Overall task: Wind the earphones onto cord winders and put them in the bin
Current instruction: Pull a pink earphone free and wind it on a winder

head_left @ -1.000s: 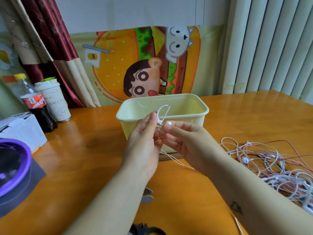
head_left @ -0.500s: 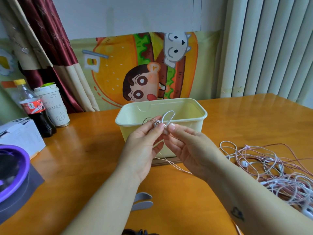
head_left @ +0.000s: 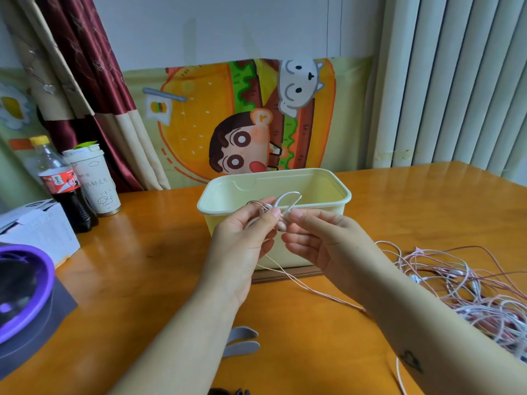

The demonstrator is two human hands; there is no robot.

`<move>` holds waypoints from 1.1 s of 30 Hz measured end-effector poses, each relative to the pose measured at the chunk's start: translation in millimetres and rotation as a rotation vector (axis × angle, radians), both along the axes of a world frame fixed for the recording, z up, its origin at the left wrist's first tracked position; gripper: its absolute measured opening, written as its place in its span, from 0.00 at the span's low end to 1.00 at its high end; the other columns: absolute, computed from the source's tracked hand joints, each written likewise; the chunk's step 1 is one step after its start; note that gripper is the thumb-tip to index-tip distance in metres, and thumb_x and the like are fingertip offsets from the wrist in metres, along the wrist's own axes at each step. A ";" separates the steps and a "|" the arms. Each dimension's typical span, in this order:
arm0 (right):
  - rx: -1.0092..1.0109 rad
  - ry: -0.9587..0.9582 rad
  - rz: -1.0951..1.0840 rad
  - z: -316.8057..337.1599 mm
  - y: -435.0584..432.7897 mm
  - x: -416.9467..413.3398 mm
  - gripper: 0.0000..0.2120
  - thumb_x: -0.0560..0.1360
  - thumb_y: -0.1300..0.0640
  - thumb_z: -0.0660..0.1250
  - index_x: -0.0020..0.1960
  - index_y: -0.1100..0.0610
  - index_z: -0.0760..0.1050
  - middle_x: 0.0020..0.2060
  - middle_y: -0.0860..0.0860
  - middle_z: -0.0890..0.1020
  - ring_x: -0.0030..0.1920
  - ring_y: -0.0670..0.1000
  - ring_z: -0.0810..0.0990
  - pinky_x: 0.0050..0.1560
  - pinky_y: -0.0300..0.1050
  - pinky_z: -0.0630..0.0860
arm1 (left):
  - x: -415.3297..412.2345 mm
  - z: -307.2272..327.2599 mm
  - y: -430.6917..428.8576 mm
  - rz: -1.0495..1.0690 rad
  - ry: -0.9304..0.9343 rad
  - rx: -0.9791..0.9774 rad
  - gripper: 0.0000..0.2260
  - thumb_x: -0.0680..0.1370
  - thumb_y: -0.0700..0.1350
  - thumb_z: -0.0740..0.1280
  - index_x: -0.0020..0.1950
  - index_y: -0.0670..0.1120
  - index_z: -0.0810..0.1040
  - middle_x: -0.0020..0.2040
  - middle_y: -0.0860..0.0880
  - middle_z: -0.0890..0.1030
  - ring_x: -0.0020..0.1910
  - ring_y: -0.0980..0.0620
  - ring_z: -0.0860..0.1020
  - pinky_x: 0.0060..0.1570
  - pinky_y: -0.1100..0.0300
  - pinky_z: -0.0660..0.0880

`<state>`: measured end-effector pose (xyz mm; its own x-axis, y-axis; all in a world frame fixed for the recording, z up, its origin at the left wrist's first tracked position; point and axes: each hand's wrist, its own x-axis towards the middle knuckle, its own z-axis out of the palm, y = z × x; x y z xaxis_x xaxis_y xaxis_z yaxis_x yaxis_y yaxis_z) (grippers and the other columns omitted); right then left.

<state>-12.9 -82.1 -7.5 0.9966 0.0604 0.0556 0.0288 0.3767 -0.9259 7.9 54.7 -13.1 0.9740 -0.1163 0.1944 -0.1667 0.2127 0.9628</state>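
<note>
The left hand (head_left: 242,240) and right hand (head_left: 322,243) meet, both pinching one cord (head_left: 288,199) before the bin (head_left: 346,195). Its loop is wider than a second ago. I judge winding just begun.

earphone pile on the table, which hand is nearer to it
Right. The right hand is just left of the earphone pile; the left hand is farther left. Both pinch one earphone cord.
</note>
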 end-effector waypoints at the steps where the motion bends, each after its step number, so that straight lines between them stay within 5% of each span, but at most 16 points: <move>1: 0.013 0.017 0.015 -0.1 -0.5 0.0 0.14 0.67 0.55 0.70 0.49 0.63 0.79 0.34 0.53 0.81 0.36 0.48 0.81 0.41 0.38 0.80 | -0.1 -0.5 0.3 0.009 -0.011 0.020 0.06 0.77 0.46 0.68 0.52 0.54 0.82 0.41 0.56 0.84 0.45 0.59 0.81 0.45 0.63 0.73; 14: -0.035 0.082 0.042 -1.9 -5.8 -0.2 0.06 0.73 0.59 0.68 0.43 0.61 0.81 0.32 0.54 0.80 0.33 0.48 0.79 0.38 0.38 0.79 | 2.9 2.6 6.6 -0.028 -0.064 0.186 0.06 0.76 0.45 0.70 0.51 0.53 0.81 0.39 0.55 0.85 0.41 0.64 0.82 0.43 0.68 0.74; 19: -0.249 -0.114 -0.088 -0.4 -0.3 -4.9 0.16 0.69 0.53 0.71 0.51 0.62 0.77 0.36 0.54 0.84 0.35 0.50 0.82 0.41 0.40 0.81 | 5.3 1.3 9.3 0.020 -0.027 0.108 0.07 0.76 0.46 0.70 0.53 0.49 0.83 0.43 0.52 0.86 0.45 0.59 0.83 0.47 0.63 0.74; 22: -0.477 -0.279 -0.230 0.1 5.1 -9.1 0.13 0.70 0.53 0.72 0.51 0.57 0.75 0.39 0.53 0.85 0.38 0.50 0.84 0.42 0.41 0.82 | 4.5 -0.6 7.0 0.024 0.004 0.061 0.07 0.76 0.47 0.69 0.52 0.49 0.84 0.47 0.51 0.86 0.50 0.55 0.83 0.47 0.61 0.73; 33: -0.715 -0.470 -0.381 -2.2 5.0 -7.8 0.09 0.71 0.55 0.74 0.48 0.50 0.76 0.35 0.45 0.84 0.38 0.41 0.82 0.41 0.32 0.78 | 1.7 -1.2 2.2 0.017 0.100 -0.059 0.05 0.76 0.46 0.70 0.50 0.50 0.84 0.45 0.51 0.86 0.47 0.56 0.83 0.43 0.64 0.74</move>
